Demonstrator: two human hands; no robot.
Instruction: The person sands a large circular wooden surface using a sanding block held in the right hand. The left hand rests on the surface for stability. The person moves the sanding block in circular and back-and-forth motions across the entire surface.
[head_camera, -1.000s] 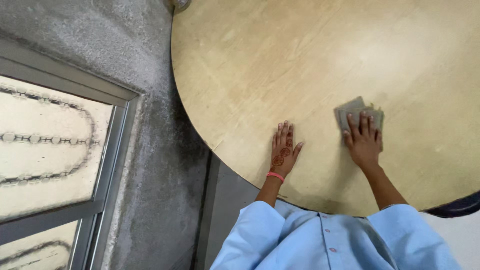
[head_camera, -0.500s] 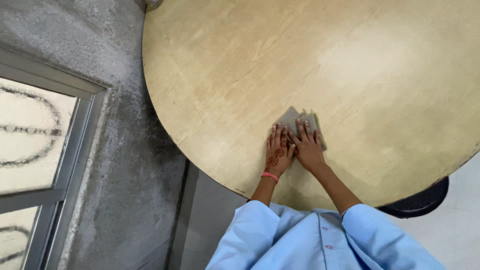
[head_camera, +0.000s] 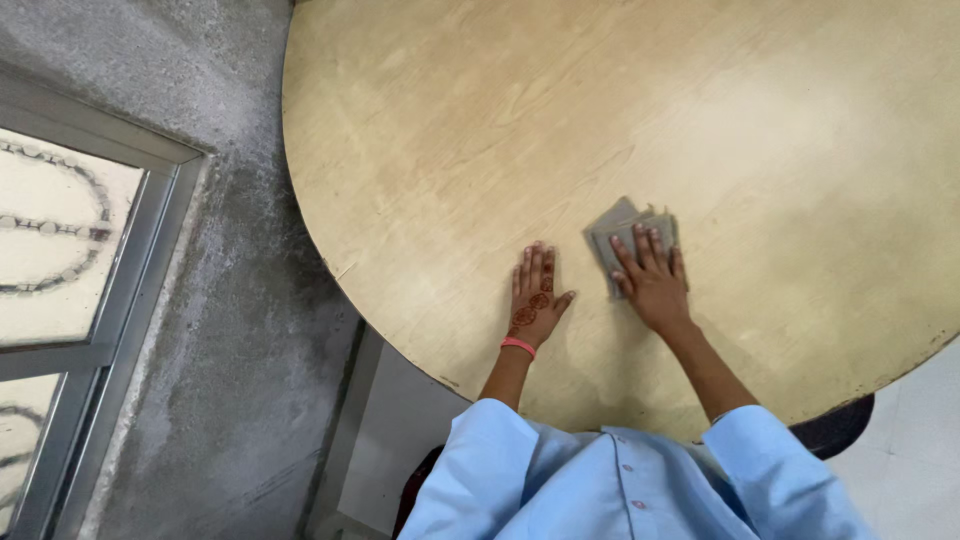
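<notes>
Right hand (head_camera: 655, 285) is being pressed flat, fingers spread, on a folded grey cloth (head_camera: 618, 232); nothing is being gripped, palm down on top of it. The cloth is being held against the round wooden table (head_camera: 700, 110), near the table's near edge, slightly toward its left side. Only the cloth's far and left corners are being left uncovered by the fingers. Left hand (head_camera: 535, 300) is being laid flat and open on the bare table, just beside the right hand, closer to the left edge, not touching the cloth. A pink band (head_camera: 518, 346) is being worn on the left wrist. Light blue sleeves (head_camera: 480, 450) are being seen at the near edge. Grey floor (head_camera: 230, 330) and a metal-framed window (head_camera: 90, 260) are being shown past the table's left edge.
</notes>
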